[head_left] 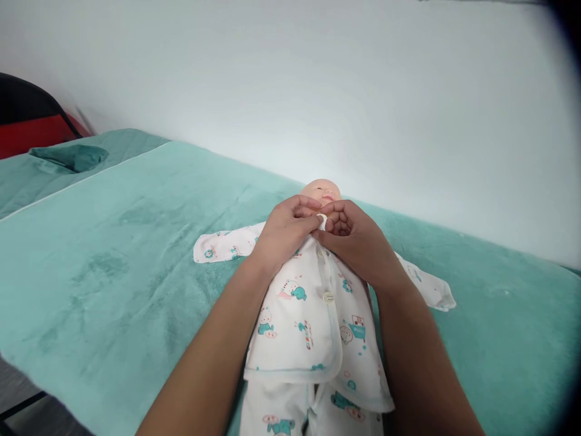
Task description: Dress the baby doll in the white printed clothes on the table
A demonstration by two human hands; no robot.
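Observation:
A baby doll (321, 189) lies on its back, its head toward the wall. It wears a white printed baby jacket (290, 327) and matching trousers (276, 412); both sleeves stretch out to the sides. At the neck, my left hand (293, 227) pinches the jacket's collar edge between thumb and fingers. My right hand (354, 233) grips the collar from the other side, fingers curled, thumb close to my left thumb. A pale button (328, 297) shows lower on the front edge, which hangs apart at the hem. My fingers partly hide the collar and the doll's chin.
A teal plush blanket (136, 272) covers the bed beneath the doll. A white wall (290, 79) runs along the far side. At the far left are a dark teal cloth-lined opening (70, 157) and a red and black chair (34, 115).

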